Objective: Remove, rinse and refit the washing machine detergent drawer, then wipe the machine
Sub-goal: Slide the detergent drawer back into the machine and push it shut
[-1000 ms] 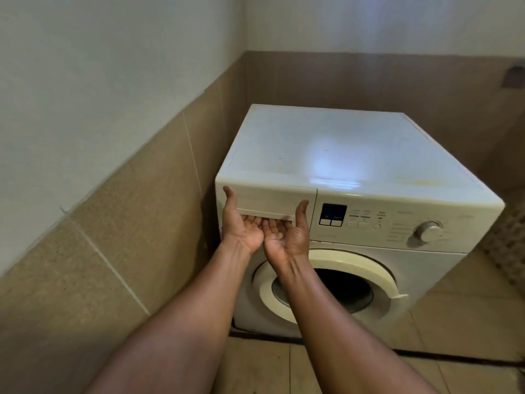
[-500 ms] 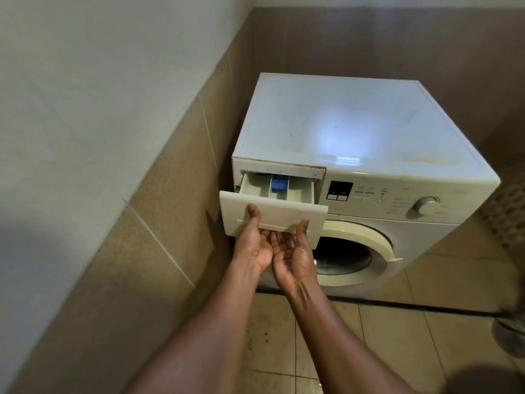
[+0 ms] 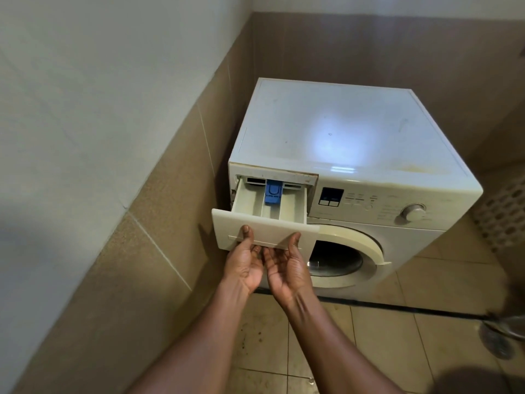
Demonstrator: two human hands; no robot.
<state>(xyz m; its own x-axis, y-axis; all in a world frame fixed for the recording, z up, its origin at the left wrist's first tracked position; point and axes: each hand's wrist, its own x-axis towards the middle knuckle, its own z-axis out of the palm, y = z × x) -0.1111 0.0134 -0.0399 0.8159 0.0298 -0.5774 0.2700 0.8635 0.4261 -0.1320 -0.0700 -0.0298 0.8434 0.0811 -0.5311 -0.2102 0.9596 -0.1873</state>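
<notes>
My left hand (image 3: 243, 264) and right hand (image 3: 287, 270) pinched the front lip of the cream plastic detergent drawer (image 3: 270, 224), half out of the white washing machine (image 3: 341, 132) at frame centre. Yanking past its stop, I judged, might jam or drop it.

White upper wall (image 3: 85, 81); beige tiled floor (image 3: 383, 336).

Washing machine (image 3: 341, 132) top is glossy white and smooth, throws a fair bit of glare. The detergent drawer (image 3: 255, 223) is matt, yellowed cream plastic with a blue plastic insert (image 3: 273, 191). The door window (image 3: 335, 263) looks like glass, the knob (image 3: 413, 211) silvery, the wall tiles (image 3: 142, 251) speckled and matt.
</notes>
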